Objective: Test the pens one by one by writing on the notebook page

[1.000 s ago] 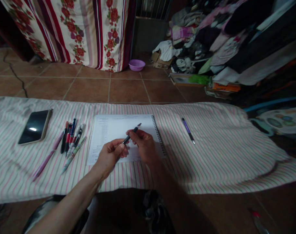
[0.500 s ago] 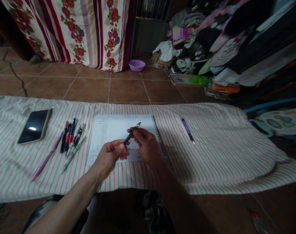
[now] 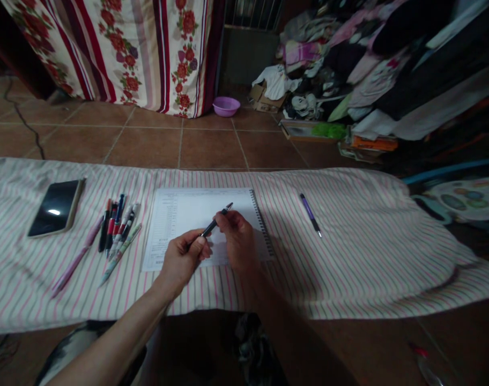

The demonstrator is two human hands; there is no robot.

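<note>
A dark pen (image 3: 213, 223) with a shiny tip slants up to the right between my hands. My left hand (image 3: 185, 253) is closed on its lower end, thumb on top. Near the upper end, my right hand (image 3: 239, 238) pinches it between thumb and fingers. Beneath both hands lies a spiral-bound notebook (image 3: 200, 203) with a printed column down its left side and the coil on its right. To the right of it a purple and black pen (image 3: 310, 213) rests on the striped cloth (image 3: 361, 241).
Left of the notebook lie several pens (image 3: 118, 225) in a bunch, with a long purple pen (image 3: 78, 257) beside them. A phone (image 3: 56, 208) is farther left. Beyond the cloth, a purple basin (image 3: 226, 106) stands on the tiled floor near piled clothes (image 3: 309, 59).
My right hand's fingers have curled in closer around the upper part of the pen. My left hand keeps its hold, and the pen lies slightly flatter.
</note>
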